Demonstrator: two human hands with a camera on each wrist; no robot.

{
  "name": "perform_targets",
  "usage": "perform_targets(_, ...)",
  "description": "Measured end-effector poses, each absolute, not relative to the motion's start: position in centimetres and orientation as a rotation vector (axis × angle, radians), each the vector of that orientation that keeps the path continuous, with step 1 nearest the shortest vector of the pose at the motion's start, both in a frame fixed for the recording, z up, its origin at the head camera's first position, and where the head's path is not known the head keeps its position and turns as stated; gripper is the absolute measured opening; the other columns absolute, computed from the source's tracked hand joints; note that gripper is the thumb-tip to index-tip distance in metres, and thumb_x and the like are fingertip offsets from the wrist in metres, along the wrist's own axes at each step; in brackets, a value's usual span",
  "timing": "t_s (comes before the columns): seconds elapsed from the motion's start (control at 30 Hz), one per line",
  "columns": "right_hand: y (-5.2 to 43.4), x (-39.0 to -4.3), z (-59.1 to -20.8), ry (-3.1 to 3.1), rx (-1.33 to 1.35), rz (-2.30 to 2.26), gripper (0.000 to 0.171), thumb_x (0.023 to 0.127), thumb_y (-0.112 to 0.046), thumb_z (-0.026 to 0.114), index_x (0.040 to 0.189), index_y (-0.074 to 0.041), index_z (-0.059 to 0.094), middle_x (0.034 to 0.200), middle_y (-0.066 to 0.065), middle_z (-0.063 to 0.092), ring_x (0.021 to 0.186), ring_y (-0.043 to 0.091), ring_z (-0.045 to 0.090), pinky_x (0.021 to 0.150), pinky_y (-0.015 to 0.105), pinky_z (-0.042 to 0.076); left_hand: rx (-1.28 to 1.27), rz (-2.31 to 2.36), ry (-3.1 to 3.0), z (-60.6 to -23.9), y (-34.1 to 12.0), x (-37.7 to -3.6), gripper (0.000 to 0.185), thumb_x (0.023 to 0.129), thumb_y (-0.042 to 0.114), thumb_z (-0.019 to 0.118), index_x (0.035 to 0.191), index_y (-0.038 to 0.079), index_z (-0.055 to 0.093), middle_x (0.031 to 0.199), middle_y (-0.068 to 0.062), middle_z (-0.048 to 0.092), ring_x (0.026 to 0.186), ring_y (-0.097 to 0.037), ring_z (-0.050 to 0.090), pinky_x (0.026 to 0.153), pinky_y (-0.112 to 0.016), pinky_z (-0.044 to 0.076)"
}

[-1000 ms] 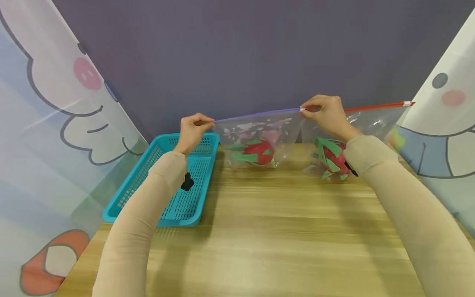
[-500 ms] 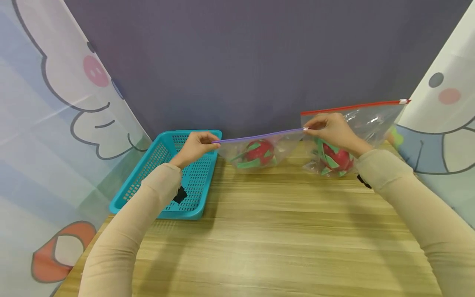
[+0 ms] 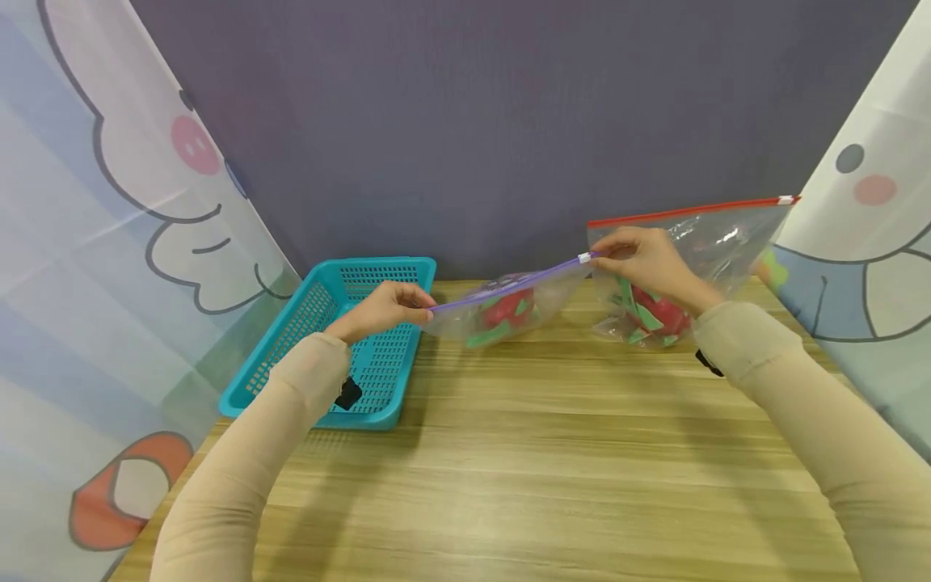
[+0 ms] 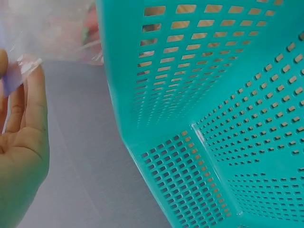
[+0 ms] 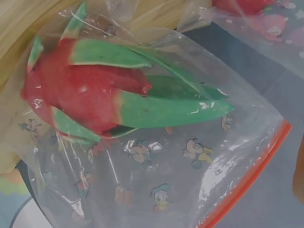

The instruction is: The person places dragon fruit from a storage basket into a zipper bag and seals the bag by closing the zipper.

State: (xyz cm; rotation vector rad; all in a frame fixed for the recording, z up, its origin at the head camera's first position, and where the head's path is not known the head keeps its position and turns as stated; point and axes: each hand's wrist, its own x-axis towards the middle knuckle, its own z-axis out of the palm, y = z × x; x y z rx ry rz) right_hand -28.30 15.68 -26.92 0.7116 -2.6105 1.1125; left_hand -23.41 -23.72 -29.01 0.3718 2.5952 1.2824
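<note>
In the head view, my left hand (image 3: pixel 384 311) pinches the left end of the purple zip strip on a clear zip bag (image 3: pixel 556 303). My right hand (image 3: pixel 647 263) pinches the strip's other end, just right of its white slider (image 3: pixel 584 258). A red dragon fruit (image 3: pixel 509 309) with green scales lies inside this bag, which leans toward me. Behind my right hand stands another zip bag (image 3: pixel 727 234) with a red strip and cartoon prints. Its dragon fruit (image 5: pixel 90 85) fills much of the right wrist view and is partly covered by my hand in the head view.
A turquoise perforated basket (image 3: pixel 254 347) stands at the left of the wooden table (image 3: pixel 494 477), under my left forearm. Its wall (image 4: pixel 111 71) is close to my left hand. A dark grey backdrop (image 3: pixel 465 129) rises behind the table, with printed curtains at both sides.
Both hands have lowered the purple strip, the left one further, so the bag has gone from upright to tilted toward me. The slider now shows left of my right fingertips. The red-strip bag stays put.
</note>
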Motion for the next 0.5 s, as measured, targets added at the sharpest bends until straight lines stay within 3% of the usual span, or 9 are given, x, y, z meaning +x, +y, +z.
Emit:
perform_targets(0.3, 15.4, -27.4, -27.8, -2.601, 0.827, 1.16, 0.013, 0.079, -0.018, 0.073, 0.09, -0.011, 0.072, 0.092, 0.002, 0.068, 0.077, 0.001, 0.061, 0.07, 0.018, 0.047, 0.431, 1.315, 2.471, -29.6, -23.3, -23.1, 0.023, 0.088, 0.017, 0.063, 0.109, 0.008, 0.061, 0.108, -0.012, 0.062, 0.108, -0.036, 0.056, 0.092, -0.043, 0.047)
perform_targets(0.4, 15.7, -27.1, -28.0, -2.641, 0.865, 1.2, 0.014, 0.082, -0.021, 0.069, 0.093, -0.012, 0.071, 0.097, 0.002, 0.068, 0.083, 0.005, 0.062, 0.074, 0.02, 0.047, 0.439, 1.292, 2.474, -29.7, -23.2, -22.6, 0.024, 0.088, 0.019, 0.062, 0.11, 0.008, 0.061, 0.113, -0.018, 0.06, 0.106, -0.036, 0.057, 0.093, -0.044, 0.046)
perform_targets(0.5, 16.1, -27.0, -28.0, -2.654, 0.852, 1.286, 0.025, 0.089, -0.028, 0.06, 0.1, -0.007, 0.07, 0.103, 0.009, 0.068, 0.091, 0.007, 0.062, 0.087, 0.032, 0.048, 0.453, 1.247, 2.507, -29.4, -23.0, -22.3, 0.024, 0.089, 0.021, 0.061, 0.11, 0.009, 0.061, 0.113, -0.018, 0.06, 0.102, -0.032, 0.059, 0.092, -0.042, 0.047)
